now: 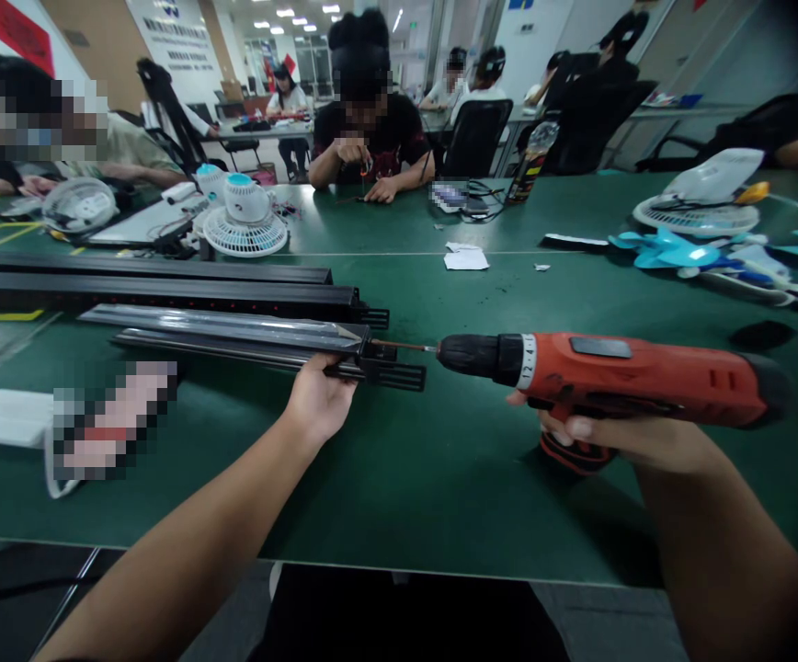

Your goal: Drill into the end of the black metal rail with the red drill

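Observation:
My right hand (598, 441) is wrapped round the grip of an orange and black cordless drill (647, 372), which lies level and points left. From its black chuck a long, thin bit (405, 346) reaches to the end of a long black bar (233, 322) partly covered in clear film. Whether the bit tip is inside a screw or hole there is too small to tell. Beneath that bar end, my left hand (323, 400) is closed round it, palm up, its fingers partly hidden. A slotted black end piece (395, 374) sticks out beside my left hand.
Behind lie more long black bars (165, 287). White paper scraps (466, 256) rest mid-table. White fan parts (245, 225) stand far left, blue fan blades (675, 250) at right. A bottle (533, 165) stands at the back. A person (371, 119) works opposite. A blurred-out phone-like item (119, 423) lies near left.

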The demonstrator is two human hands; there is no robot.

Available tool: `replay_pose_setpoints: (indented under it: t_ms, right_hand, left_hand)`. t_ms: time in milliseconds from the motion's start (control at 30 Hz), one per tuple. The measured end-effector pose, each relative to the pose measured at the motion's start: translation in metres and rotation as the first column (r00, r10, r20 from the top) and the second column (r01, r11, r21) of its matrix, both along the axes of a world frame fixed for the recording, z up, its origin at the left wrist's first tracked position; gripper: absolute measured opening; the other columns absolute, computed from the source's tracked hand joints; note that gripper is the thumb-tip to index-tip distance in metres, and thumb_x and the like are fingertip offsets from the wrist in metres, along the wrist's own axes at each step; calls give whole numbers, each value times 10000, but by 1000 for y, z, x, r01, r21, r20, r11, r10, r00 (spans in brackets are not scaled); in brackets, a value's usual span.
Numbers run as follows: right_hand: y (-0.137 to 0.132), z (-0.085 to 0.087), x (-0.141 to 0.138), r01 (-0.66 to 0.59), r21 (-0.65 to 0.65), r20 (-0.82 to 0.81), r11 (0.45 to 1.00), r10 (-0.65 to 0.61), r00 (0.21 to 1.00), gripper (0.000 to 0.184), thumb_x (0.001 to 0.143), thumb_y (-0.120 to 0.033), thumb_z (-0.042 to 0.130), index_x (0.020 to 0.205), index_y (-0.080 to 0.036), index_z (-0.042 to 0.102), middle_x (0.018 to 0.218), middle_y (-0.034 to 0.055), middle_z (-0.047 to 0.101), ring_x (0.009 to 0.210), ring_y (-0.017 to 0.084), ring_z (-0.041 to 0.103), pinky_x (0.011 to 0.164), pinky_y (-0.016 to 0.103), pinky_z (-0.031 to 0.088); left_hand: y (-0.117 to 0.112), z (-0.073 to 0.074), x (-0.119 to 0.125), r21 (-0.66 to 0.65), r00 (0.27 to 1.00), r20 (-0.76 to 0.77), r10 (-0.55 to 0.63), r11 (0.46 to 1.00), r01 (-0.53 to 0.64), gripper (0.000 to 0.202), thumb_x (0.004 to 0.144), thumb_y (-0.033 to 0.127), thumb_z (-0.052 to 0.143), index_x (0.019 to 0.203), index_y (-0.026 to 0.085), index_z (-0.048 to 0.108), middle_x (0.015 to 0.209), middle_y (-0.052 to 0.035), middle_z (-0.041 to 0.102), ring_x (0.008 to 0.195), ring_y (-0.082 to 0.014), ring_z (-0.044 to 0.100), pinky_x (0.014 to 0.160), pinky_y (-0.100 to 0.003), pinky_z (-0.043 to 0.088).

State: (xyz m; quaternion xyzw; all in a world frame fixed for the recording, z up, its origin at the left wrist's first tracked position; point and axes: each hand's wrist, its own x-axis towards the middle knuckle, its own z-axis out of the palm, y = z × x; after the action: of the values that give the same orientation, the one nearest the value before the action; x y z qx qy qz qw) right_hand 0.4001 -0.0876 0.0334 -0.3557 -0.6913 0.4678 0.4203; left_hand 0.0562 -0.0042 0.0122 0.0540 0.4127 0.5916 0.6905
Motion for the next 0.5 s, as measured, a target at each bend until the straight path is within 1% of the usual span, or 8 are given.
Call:
replay_pose_setpoints:
  t_ms: [133, 267, 367, 500]
  right_hand:
    - [-1, -4, 2, 61, 20, 29, 998, -62, 998, 274, 1007, -426, 922, 1231, -272, 959, 650, 10, 706, 543, 157, 640, 508, 245, 639]
    - [-1, -5, 2, 62, 40, 50, 997, -64, 997, 270, 1006, -402, 913, 1236, -267, 955, 652, 8, 703, 536, 166, 647, 505, 264, 640]
    - [-3, -5, 2, 75, 56, 72, 996, -79, 994, 251, 1023, -389, 894, 1233, -266, 955, 658, 8, 718, 548, 170, 676, 526, 268, 656]
    - [-3, -3, 3, 79, 53, 111, 995, -85, 990, 256, 1057, -410, 852, 1234, -253, 949, 652, 8, 727, 561, 177, 705, 569, 286, 688]
  left_hand:
    - [1, -5, -3, 41, 1000, -7, -24, 999, 24, 458, 908, 30, 573, 1293, 161, 785, 990, -78, 859, 887, -197, 815, 853, -288, 645]
    - [3, -9, -6, 72, 999, -10, -40, 997, 40, 480, 893, 34, 586, 1311, 171, 778, 1019, -82, 864, 909, -212, 824, 893, -313, 648]
    - [3, -9, -6, 56, 999, -8, -35, 998, 35, 446, 903, 35, 583, 1282, 171, 775, 994, -78, 854, 880, -204, 818, 893, -312, 654]
    - [2, -4, -3, 21, 1000, -12, 0, 1000, 0, 415, 922, 37, 566, 1253, 168, 779, 947, -76, 841, 847, -196, 811, 856, -293, 655]
